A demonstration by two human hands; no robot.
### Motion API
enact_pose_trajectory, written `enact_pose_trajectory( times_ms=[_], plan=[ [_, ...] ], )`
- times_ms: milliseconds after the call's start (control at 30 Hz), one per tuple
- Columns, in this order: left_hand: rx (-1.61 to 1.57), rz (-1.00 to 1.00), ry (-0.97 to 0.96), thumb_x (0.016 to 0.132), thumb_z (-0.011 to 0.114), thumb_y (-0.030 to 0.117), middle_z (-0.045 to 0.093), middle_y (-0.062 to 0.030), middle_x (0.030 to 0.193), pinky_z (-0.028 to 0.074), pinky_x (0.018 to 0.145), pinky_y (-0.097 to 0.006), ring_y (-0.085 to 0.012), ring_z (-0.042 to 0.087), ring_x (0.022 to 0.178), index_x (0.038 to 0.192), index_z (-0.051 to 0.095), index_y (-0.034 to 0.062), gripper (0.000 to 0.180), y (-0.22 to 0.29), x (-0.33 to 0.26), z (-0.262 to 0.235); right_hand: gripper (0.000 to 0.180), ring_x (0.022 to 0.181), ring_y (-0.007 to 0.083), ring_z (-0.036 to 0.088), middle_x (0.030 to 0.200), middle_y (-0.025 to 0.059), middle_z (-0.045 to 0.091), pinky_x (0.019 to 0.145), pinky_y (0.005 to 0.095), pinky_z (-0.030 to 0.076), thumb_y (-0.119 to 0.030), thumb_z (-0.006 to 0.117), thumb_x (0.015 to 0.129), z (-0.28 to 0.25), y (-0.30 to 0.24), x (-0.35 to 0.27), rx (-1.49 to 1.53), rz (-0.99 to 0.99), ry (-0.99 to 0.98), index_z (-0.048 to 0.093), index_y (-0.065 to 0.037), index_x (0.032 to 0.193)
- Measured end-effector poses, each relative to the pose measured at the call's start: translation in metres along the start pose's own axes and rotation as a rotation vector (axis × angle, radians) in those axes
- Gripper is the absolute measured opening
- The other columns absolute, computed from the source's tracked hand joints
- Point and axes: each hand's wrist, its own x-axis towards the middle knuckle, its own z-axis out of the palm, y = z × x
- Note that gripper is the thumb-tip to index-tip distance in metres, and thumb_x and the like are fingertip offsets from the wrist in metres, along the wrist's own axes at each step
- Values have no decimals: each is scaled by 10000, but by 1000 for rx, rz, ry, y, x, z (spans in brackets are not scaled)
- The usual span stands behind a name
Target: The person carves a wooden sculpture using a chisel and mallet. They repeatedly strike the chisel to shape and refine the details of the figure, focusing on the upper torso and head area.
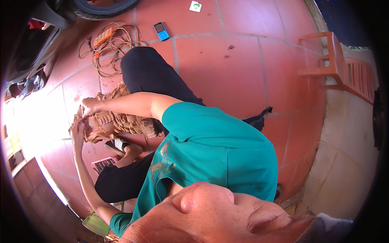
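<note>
A brown wood carving [117,121] with ridged, ornate relief lies low by my legs, at the left of the view. My right hand [90,106] is closed at the carving's far left end, with its forearm reaching across from my teal sleeve. Just below it, my left hand [78,128] rests against the same end, its fingers pressed together. The two hands' fingertips nearly meet. Whatever lies between the fingers is too small and washed out by glare to name.
An orange power strip [104,37] with coiled cable lies beyond my knee, with a blue phone [161,31] to its right. A motorbike tyre [103,11] stands at the top left. A plastic chair [338,65] is at the right. A green container [96,223] sits lower left.
</note>
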Motion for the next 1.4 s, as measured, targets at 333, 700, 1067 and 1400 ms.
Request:
enact_pose_trajectory(
  times_ms=[333,700,1067,1400],
  plan=[
    [-414,-71,-69,943,495,51,535,11,751,392,597,-213,-64,473,640,1119,566,-16,202,4,11,11,185,758,222,692,834,99,723,705,336,534,-223,795,649,-14,-6,-9,37,-7,73,756,-109,790],
    [-653,-9,-45,906,517,63,473,72,671,306,461,-167,-17,386,521,1229,552,140,333,20,9,18,138,519,59,553,692,16,661,426,231,448,-133,633,866,-45,-17,-17,416,165,-88,741,-79,932],
    [-374,109,56,902,513,154,557,47,670,406,551,-211,-35,505,624,1202,594,174,312,18,-19,6,154,558,55,553,678,8,626,478,179,439,-43,570,885,-59,-37,-38,427,268,-138,693,-24,976],
    [-490,-239,300,888,525,66,564,11,727,395,530,-212,-45,486,572,1169,579,93,288,-25,-34,7,279,817,266,656,906,145,688,753,351,503,-174,671,770,-53,1,-41,-384,-19,-32,686,-62,1025]
  ],
)
